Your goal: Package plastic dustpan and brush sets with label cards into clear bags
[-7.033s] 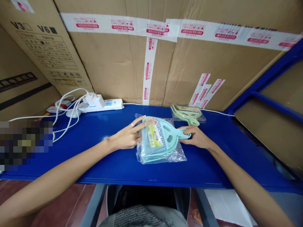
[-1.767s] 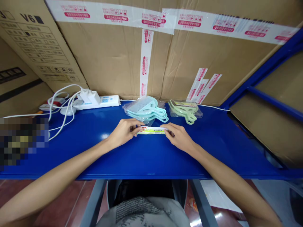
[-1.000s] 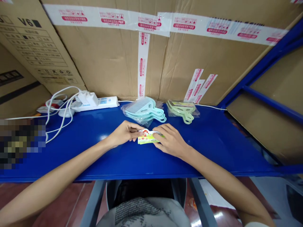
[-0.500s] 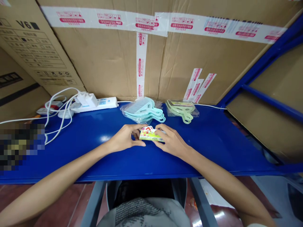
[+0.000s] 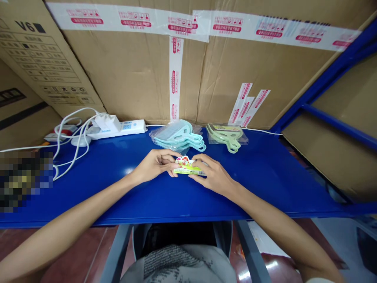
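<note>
A small printed card (image 5: 188, 166), yellow-green and white with red figures, is held between my two hands above the blue table. My right hand (image 5: 213, 173) grips its right end, fingers over the top and thumb below. At the card's left end my left hand (image 5: 159, 163) pinches the edge between thumb and fingers. Just beyond them lies a stack of light-blue small brushes with dustpans (image 5: 179, 135) in clear plastic. To its right is a pale green dustpan set (image 5: 225, 135), also in a clear bag.
A white power strip (image 5: 129, 127) with plugs and tangled white cables (image 5: 73, 145) lies at the back left. A taped cardboard wall (image 5: 132, 74) rises behind the blue table (image 5: 118, 200). A blue metal frame (image 5: 321, 78) stands on the right.
My left thumb and fingers have closed onto the card's left end, where they were spread apart before. My right hand keeps its grip in almost the same place.
</note>
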The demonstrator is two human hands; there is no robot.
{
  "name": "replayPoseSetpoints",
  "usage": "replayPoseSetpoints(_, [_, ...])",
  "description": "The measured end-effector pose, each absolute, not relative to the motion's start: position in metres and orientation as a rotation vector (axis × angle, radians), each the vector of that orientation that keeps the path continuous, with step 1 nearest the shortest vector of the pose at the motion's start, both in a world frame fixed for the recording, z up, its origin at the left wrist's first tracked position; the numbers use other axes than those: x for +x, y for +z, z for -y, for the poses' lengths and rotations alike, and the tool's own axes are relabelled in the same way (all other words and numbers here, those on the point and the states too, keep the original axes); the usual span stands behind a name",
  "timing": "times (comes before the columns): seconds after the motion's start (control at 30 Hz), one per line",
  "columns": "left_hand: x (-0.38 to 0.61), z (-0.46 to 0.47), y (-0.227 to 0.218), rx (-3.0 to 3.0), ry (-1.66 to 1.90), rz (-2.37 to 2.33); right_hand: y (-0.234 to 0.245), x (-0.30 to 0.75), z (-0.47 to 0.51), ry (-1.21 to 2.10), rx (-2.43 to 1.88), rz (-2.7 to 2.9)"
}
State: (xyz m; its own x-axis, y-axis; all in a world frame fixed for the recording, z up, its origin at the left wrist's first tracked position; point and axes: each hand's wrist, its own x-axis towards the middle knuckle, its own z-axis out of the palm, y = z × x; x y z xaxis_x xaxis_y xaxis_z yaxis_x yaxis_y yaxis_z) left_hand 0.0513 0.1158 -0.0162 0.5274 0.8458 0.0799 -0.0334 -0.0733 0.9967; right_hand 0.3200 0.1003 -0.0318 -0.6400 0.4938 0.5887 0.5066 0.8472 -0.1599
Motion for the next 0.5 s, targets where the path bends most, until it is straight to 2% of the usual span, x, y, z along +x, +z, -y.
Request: replayPoseSetpoints(0.5, [0.0558,-0.1090,-0.0137,1.660,0.914,-0.818,-0.0314,0.3198,-0.0984,-0.049,-0.699,2.352])
